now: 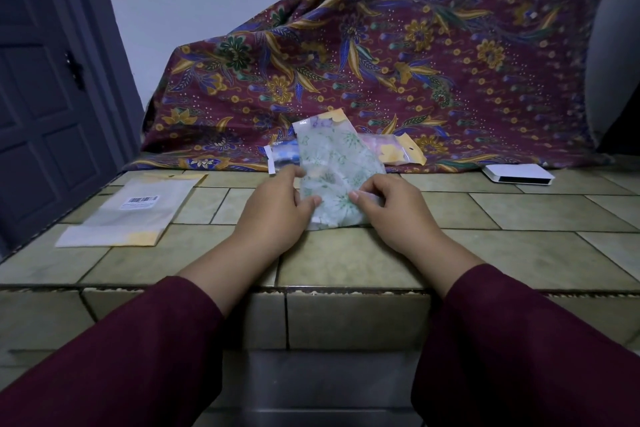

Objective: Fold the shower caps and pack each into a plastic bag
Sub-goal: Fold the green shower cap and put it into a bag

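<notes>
Both hands on the green-flowered shower cap point(334, 163), which is already inside its clear plastic bag point(322, 125) with the yellow header pointing away from me. The packet lies on the tiled worktop point(346, 260), near the middle. My left hand point(277, 215) holds its left edge, thumb on top, fingers curled round. My right hand point(391, 208) pinches the lower right corner between thumb and bent fingers. Behind the packet, against the batik cloth point(381, 55), lie two more: a blue packed cap point(284, 154) to the left and a pink packed cap point(391, 147) with a yellow header to the right. An empty flat bag point(131, 215) with a barcode label lies well apart on the left of the worktop. A white box point(516, 174) sits far right, by the cloth's edge. Maroon sleeves point(121, 357) cover my forearms.
</notes>
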